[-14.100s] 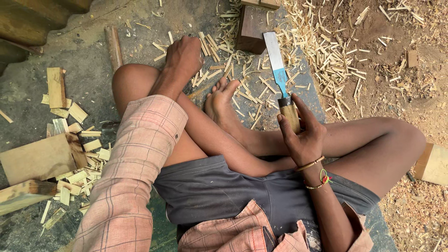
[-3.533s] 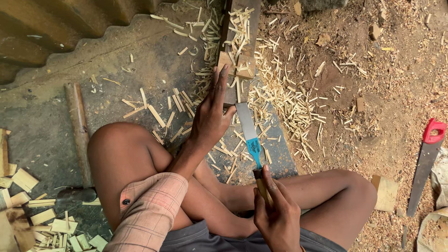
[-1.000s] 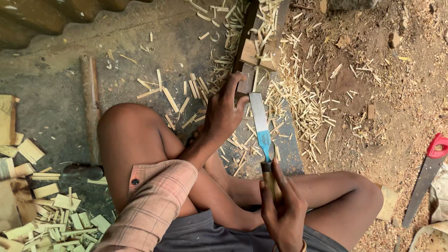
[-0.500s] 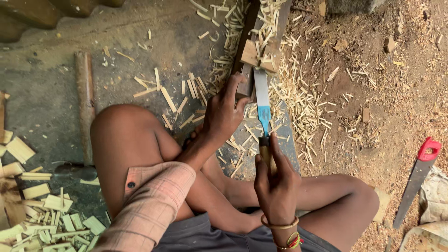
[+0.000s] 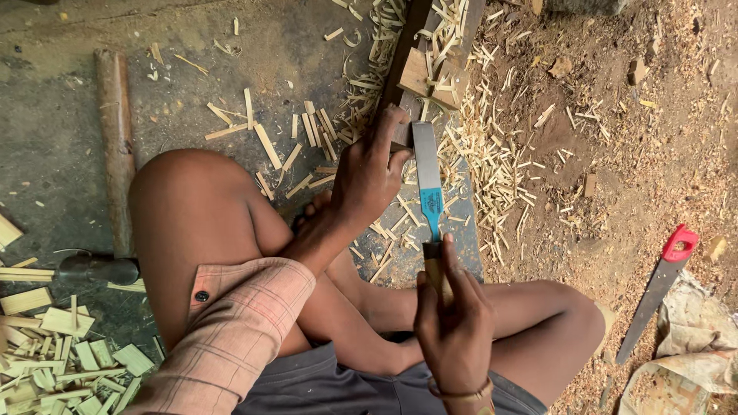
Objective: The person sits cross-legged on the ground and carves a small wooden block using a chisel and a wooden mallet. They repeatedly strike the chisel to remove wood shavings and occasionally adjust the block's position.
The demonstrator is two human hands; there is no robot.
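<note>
I sit cross-legged on the ground. My right hand grips the wooden handle of a broad flat knife with a steel blade and a blue label, its blade pointing away from me. My left hand reaches forward and closes on a thin dark strip of wood standing right beside the blade's tip. A small wooden block lies against that strip. Pale split sticks lie scattered around my left hand.
A hammer with a long wooden handle lies to the left of my knee. Cut wood pieces pile up at the lower left. A handsaw with a red handle rests on the dirt at right, next to a cloth.
The blade has come forward and now lies right against the strip in my left hand. My view has shifted slightly; the saw appears further left.
</note>
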